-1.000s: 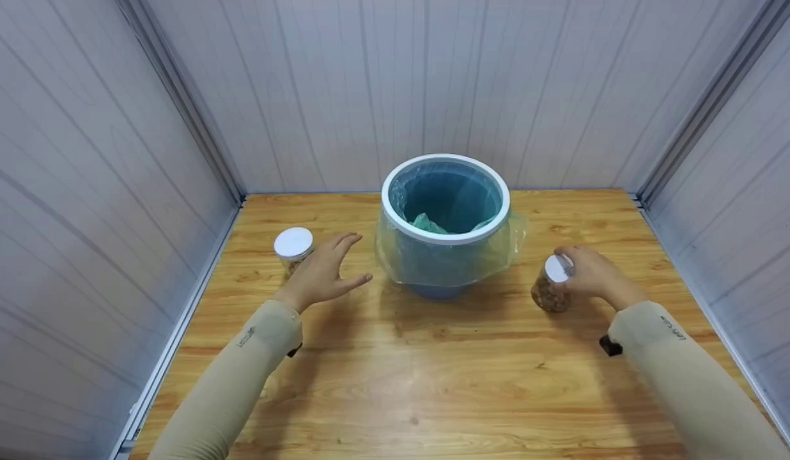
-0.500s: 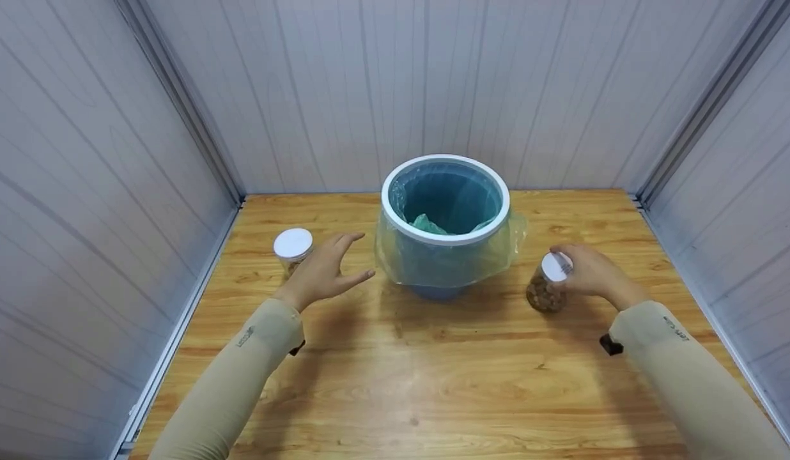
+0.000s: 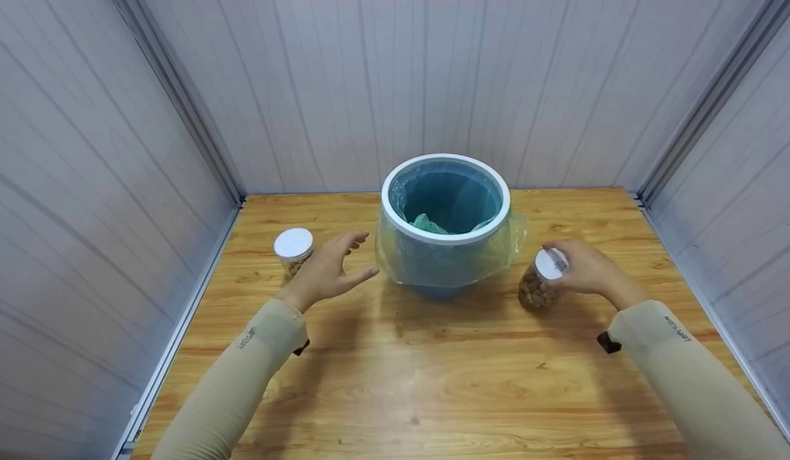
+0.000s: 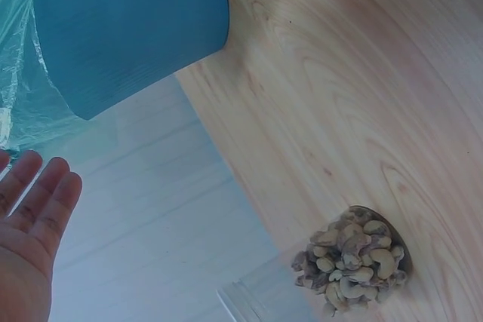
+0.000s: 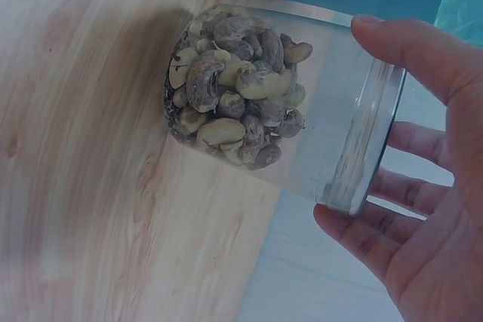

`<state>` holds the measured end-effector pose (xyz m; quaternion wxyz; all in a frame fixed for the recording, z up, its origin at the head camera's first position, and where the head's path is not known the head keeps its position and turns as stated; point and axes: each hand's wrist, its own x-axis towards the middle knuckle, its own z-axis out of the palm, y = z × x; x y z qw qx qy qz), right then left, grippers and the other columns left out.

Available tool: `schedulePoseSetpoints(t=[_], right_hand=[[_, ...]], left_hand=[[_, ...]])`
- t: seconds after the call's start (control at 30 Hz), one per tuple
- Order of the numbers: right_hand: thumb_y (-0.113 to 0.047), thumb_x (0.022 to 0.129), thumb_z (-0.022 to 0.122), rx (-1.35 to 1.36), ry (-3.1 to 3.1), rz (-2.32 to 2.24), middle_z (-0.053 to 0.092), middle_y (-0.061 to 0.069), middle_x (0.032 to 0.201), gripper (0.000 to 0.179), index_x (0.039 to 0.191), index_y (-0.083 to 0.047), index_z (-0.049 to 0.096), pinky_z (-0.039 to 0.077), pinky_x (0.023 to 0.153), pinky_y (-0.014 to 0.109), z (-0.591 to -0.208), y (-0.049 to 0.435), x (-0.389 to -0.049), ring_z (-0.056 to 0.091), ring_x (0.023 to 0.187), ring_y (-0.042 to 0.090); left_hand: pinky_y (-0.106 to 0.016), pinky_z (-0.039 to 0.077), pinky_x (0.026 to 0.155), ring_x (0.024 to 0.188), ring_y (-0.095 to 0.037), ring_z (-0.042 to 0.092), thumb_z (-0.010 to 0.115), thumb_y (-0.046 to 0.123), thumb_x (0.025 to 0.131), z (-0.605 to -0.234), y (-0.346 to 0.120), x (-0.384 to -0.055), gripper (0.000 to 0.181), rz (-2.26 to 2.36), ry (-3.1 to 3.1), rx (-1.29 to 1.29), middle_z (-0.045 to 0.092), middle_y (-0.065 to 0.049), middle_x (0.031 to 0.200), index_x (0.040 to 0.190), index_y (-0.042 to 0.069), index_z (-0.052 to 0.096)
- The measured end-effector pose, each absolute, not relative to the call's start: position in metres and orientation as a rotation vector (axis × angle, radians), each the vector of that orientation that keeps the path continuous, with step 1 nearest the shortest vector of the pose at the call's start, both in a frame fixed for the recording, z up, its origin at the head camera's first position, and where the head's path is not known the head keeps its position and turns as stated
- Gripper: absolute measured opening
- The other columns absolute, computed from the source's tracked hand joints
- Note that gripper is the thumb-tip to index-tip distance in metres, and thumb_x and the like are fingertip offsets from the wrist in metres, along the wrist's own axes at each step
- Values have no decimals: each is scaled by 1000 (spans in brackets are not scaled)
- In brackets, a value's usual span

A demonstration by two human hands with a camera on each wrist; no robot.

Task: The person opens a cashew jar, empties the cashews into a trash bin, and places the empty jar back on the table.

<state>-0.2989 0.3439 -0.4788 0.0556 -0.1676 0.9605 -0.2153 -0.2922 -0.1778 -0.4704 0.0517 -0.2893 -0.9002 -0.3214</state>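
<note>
My right hand [image 3: 587, 268] grips a clear jar [image 3: 537, 291] with a white lid by its top, thumb and fingers spread around the lid's edge. Cashew nuts in their skins fill the lower part of this jar [image 5: 234, 88], seen up close from the right wrist. The jar stands slightly tilted in the head view, its base close to the tabletop. At the left, my left hand [image 3: 328, 268] hovers with fingers and thumb apart, holding nothing. Just behind it stands a second white-lidded jar [image 3: 293, 243], partly hidden by the hand; cashews [image 4: 355, 262] show through its wall.
Between the hands stands a blue bin [image 3: 446, 238] with a white rim. A thin greenish plastic bag [image 3: 449, 265] lines it and hangs over its outside. Pale panel walls [image 3: 331, 96] enclose the wooden tabletop [image 3: 420, 377] at the back and both sides.
My right hand has shifted the jar a little leftward toward the bin. My left hand has barely moved, and the left jar and bin stay in place.
</note>
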Motion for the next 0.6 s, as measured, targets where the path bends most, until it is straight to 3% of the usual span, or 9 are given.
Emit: schedulePoseSetpoints(t=[0.6], right_hand=[[-24,80,95,-568,2914,-729,62,32,148,83,148,6,58,51,106,67,-471,337,-294,59,133,52]], left_hand=[[-49,56,110,129,-38,66,80,38,100,-466,-166,-284,65,-1056,-2671,-958,67,-16,142,151,5,56]])
